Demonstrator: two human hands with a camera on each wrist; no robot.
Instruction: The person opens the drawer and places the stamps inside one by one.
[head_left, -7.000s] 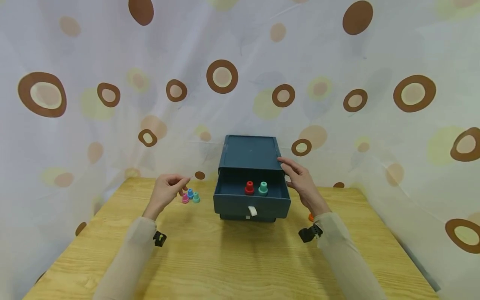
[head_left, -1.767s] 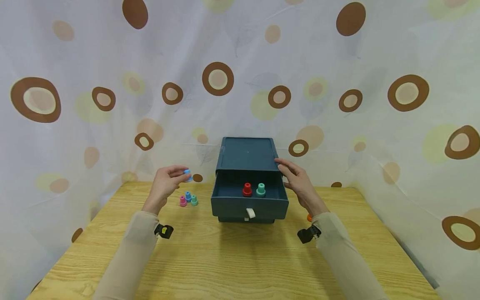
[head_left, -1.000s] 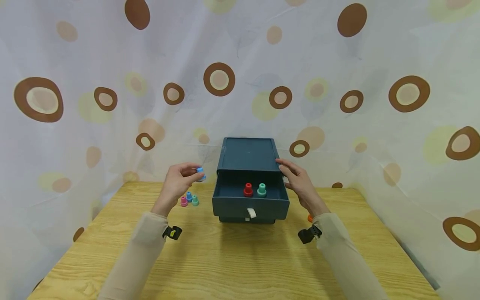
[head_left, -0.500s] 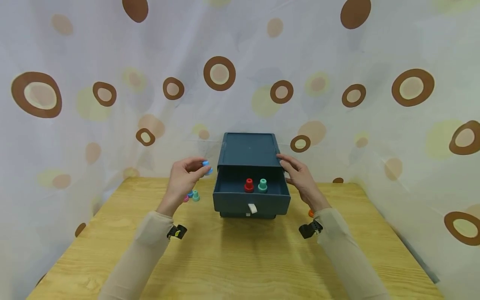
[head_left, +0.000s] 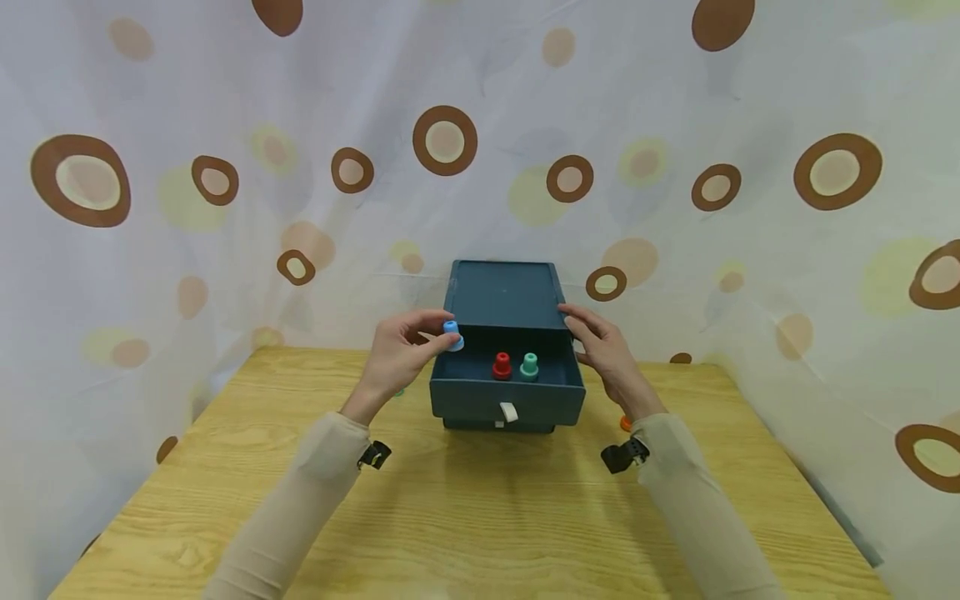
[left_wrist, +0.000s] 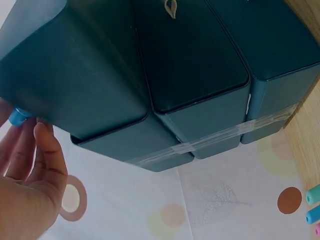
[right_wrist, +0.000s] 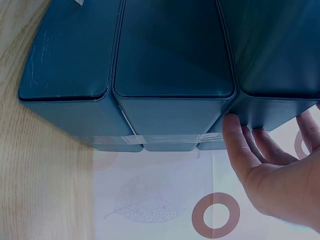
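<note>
My left hand (head_left: 401,350) pinches a small blue stepped peg (head_left: 453,337) between thumb and fingers, over the left edge of the pulled-out top drawer (head_left: 507,402). The left wrist view shows this blue peg partly, beside the drawer wall. Inside the drawer stand a red peg (head_left: 502,367) and a green peg (head_left: 529,367), both upright. My right hand (head_left: 609,354) rests against the right side of the dark blue drawer cabinet (head_left: 504,293). Its fingers lie extended on the cabinet's side wall in the right wrist view.
Left of the cabinet, a green peg (left_wrist: 313,195), a blue peg (left_wrist: 314,215) and a pink peg (left_wrist: 318,231) stand on the wooden table (head_left: 480,517). An orange piece (head_left: 626,424) shows by the right forearm. Behind hangs a patterned cloth (head_left: 300,108).
Seven seconds ago my left hand was over the table pegs with no held peg visible. Since then the blue peg has appeared in its pinch and moved right to the drawer. My right hand stayed.
</note>
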